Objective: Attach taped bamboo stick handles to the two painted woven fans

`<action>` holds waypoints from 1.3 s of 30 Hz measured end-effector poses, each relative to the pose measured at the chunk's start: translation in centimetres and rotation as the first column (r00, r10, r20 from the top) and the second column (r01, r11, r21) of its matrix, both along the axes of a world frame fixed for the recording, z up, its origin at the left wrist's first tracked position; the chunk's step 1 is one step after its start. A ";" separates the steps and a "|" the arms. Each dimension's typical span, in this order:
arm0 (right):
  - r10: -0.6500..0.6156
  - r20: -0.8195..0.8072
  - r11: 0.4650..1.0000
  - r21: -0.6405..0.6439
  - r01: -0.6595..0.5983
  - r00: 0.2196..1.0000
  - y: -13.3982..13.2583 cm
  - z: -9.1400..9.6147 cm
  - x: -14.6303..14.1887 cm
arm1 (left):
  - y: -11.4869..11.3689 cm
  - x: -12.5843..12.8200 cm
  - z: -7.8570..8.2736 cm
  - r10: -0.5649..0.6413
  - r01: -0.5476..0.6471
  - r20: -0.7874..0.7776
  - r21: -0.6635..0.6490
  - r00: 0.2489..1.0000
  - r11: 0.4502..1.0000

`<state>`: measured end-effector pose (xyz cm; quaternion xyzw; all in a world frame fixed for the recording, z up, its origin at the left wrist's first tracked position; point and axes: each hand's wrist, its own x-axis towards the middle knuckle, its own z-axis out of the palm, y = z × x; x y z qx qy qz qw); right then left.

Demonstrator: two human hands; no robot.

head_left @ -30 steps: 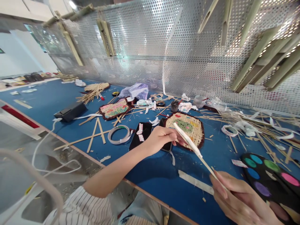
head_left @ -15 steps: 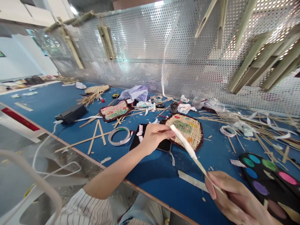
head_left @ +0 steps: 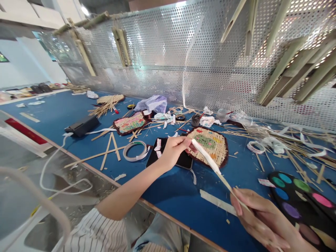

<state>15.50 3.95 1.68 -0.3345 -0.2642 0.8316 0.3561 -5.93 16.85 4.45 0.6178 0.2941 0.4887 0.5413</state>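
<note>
My left hand [head_left: 170, 154] pinches the upper end of a bamboo strip [head_left: 226, 182], where a white wrapping [head_left: 207, 157] covers it. Lower down, my right hand [head_left: 262, 217] has its fingers closed round the bare part of the same strip, which slants down to the right above the table. Behind the wrapped end lies a woven bamboo panel [head_left: 222, 147] with a dark brown edge and painted patches. A black flat device [head_left: 184, 161] is partly hidden under my left hand. Below the strip, a pale flat strip [head_left: 216, 202] rests on the blue table [head_left: 168, 196].
A paint palette [head_left: 296, 199] lies near my right hand. To the left are a tape roll [head_left: 135, 151], a second woven panel [head_left: 130, 123], loose bamboo strips [head_left: 106, 152] and a black box [head_left: 82, 126] with a white cable. A perforated metal screen [head_left: 157, 52] stands behind.
The view has shifted slightly. Both hands keep their hold on the strip, and my right hand has turned a little, with its lower fingers showing more.
</note>
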 end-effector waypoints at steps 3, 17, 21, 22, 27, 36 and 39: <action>-0.004 0.035 1.000 0.001 0.004 0.999 0.0 0.1 -0.2 | -0.1 -0.1 -0.1 0.054 -0.054 0.000 0.004 0.999 0.999; -0.194 0.343 0.965 0.233 0.117 0.919 -1.0 0.4 -1.4 | -1.3 1.4 -0.4 -0.290 0.275 -0.044 -0.212 0.956 0.938; -0.223 0.390 0.960 0.247 0.132 0.893 -1.0 0.9 -1.8 | -1.8 1.2 -0.2 -0.247 0.228 -0.111 -0.163 0.963 0.960; -0.225 0.399 0.961 0.244 0.133 0.889 -1.0 0.9 -1.9 | -1.9 1.2 -0.2 -0.228 0.208 -0.130 -0.148 0.965 0.967; -0.271 0.377 0.950 0.252 0.184 0.886 -0.8 0.4 -2.1 | -2.3 1.5 -0.4 -0.086 0.095 -0.272 0.020 0.958 0.995; -0.043 -0.048 0.999 0.005 0.044 0.998 -0.1 -0.8 -1.4 | -2.2 1.7 -0.9 -0.079 0.076 -0.152 -0.024 0.985 0.997; -0.048 -0.107 0.999 0.014 0.050 0.993 -0.1 -1.0 -1.3 | -2.2 1.8 -1.0 -0.138 0.127 -0.110 -0.102 0.984 0.987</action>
